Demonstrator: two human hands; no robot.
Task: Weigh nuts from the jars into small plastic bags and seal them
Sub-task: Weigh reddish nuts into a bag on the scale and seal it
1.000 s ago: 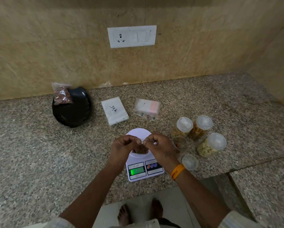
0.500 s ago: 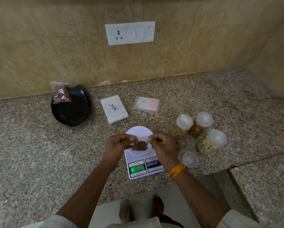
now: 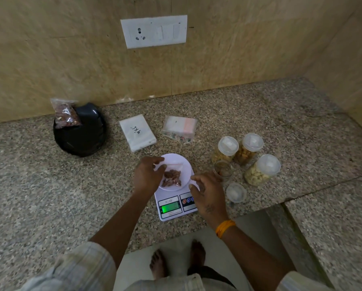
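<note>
A small clear bag of brown nuts lies on the white plate of the digital scale, whose green display is lit. My left hand is at the bag's left side and pinches its upper left corner. Hovering over the scale's right edge, my right hand is off the bag, fingers loosely curled around nothing. An open jar stands just right of the plate, its lid lying in front of it. Three lidded jars of nuts stand further right.
A black bowl at the back left has a filled nut bag leaning on it. A white pack of bags and a pack of zip bags lie behind the scale. The counter edge runs just in front of the scale.
Both hands were pinching the bag's top edge above the plate. Now the bag lies flat on the plate and my right hand has let go and moved back to the right.
</note>
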